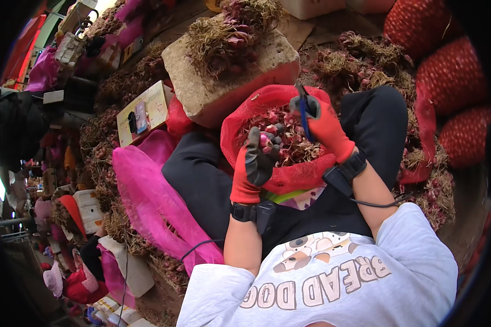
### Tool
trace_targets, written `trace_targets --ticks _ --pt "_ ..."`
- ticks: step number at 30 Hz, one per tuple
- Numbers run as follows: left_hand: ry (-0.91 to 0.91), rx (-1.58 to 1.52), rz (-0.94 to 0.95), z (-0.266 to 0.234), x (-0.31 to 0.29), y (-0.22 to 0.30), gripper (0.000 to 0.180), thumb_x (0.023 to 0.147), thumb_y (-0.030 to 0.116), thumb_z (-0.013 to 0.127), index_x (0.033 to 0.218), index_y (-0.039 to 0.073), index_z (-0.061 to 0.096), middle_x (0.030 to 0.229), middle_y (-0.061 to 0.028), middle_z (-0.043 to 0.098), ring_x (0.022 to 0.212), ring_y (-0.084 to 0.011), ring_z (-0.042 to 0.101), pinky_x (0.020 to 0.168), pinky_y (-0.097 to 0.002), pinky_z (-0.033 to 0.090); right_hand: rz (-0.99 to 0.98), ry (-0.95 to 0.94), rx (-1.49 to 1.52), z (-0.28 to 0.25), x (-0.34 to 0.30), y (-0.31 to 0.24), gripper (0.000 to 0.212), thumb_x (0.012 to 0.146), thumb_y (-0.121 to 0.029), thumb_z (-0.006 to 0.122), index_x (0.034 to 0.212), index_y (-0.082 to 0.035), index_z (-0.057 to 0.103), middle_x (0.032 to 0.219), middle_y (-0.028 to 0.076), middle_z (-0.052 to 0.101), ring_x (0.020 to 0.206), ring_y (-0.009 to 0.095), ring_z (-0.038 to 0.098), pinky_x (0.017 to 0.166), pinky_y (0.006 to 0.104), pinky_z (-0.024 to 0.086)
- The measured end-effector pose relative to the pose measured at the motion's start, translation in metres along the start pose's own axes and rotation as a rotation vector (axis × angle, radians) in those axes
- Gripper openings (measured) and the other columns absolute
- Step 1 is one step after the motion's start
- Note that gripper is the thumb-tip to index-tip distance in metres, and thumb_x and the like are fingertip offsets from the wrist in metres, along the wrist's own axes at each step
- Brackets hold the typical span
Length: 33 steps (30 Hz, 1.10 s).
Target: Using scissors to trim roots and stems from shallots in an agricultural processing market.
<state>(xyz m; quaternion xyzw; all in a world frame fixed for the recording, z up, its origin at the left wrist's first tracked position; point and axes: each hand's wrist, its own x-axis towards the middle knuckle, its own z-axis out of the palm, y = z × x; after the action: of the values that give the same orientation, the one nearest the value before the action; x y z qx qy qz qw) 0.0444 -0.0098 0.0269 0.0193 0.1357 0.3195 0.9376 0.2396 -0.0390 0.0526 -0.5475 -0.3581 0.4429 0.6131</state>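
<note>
My left hand (255,163), in a red glove with a dark coated palm, is closed around a few pinkish shallots (265,140). My right hand (326,126), gloved the same way, grips blue-handled scissors (304,121) whose dark blades point up and away from me. Both hands are over a red mesh bag (235,126) set between my legs, its mouth spread wide. Trimmed shallots and dry skins (297,148) fill the bag below the hands. The scissors are apart from the shallots in my left hand.
A pale foam block (188,76) beyond the bag bears a bundle of dried shallots (215,46). Full red mesh sacks (453,76) stack at right. Pink netting (147,191) drapes at left, near a box with a phone (141,117). Another person (84,280) sits far left.
</note>
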Motion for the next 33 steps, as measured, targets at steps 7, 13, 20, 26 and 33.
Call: trace_targets --ticks 7,13,20,26,33 --pt "0.036 0.058 0.165 -0.007 -0.013 0.022 0.023 0.096 0.028 0.050 0.094 0.005 0.054 0.088 -0.0045 0.053 0.081 -0.0179 0.053 0.082 -0.0275 0.049 -0.498 -0.207 -1.252 -0.022 -0.017 -0.008 0.041 0.066 -0.032 0.072 0.095 -0.006 0.056 0.092 0.011 0.060 0.089 0.030 0.058 0.076 0.0394 0.046" --pt "0.142 0.247 0.284 0.009 -0.019 0.023 0.036 0.096 0.030 0.048 0.109 -0.003 0.053 0.081 -0.0051 0.058 0.077 -0.0146 0.057 0.075 -0.0256 0.050 -0.508 -0.223 -1.359 -0.046 -0.016 -0.003 0.043 0.064 -0.031 0.073 0.096 -0.008 0.057 0.095 0.009 0.060 0.093 0.028 0.057 0.081 0.0388 0.045" --pt "0.276 0.650 0.211 0.005 -0.015 0.019 0.036 0.096 0.029 0.049 0.106 -0.005 0.055 0.082 -0.0077 0.058 0.065 -0.0094 0.051 0.070 -0.0240 0.048 -0.551 -0.229 -1.353 -0.042 -0.018 -0.001 0.034 0.066 -0.029 0.071 0.090 -0.009 0.058 0.091 0.009 0.061 0.091 0.027 0.058 0.078 0.0379 0.046" --pt "0.404 0.852 0.184 0.014 -0.012 0.016 0.039 0.096 0.032 0.050 0.106 -0.006 0.055 0.083 -0.0085 0.058 0.065 -0.0092 0.049 0.065 -0.0216 0.044 -0.375 -0.312 -1.470 -0.045 -0.021 0.000 0.027 0.070 -0.028 0.070 0.085 -0.010 0.056 0.077 0.008 0.061 0.075 0.027 0.061 0.067 0.0381 0.047" --pt "0.254 0.353 0.280 -0.005 -0.005 0.016 0.045 0.095 0.031 0.051 0.113 -0.010 0.049 0.087 -0.0058 0.056 0.069 -0.0097 0.049 0.069 -0.0199 0.046 -0.371 -0.229 -1.023 -0.029 -0.026 -0.016 0.028 0.075 -0.033 0.069 0.089 -0.010 0.061 0.079 0.010 0.063 0.074 0.030 0.062 0.065 0.0384 0.048"
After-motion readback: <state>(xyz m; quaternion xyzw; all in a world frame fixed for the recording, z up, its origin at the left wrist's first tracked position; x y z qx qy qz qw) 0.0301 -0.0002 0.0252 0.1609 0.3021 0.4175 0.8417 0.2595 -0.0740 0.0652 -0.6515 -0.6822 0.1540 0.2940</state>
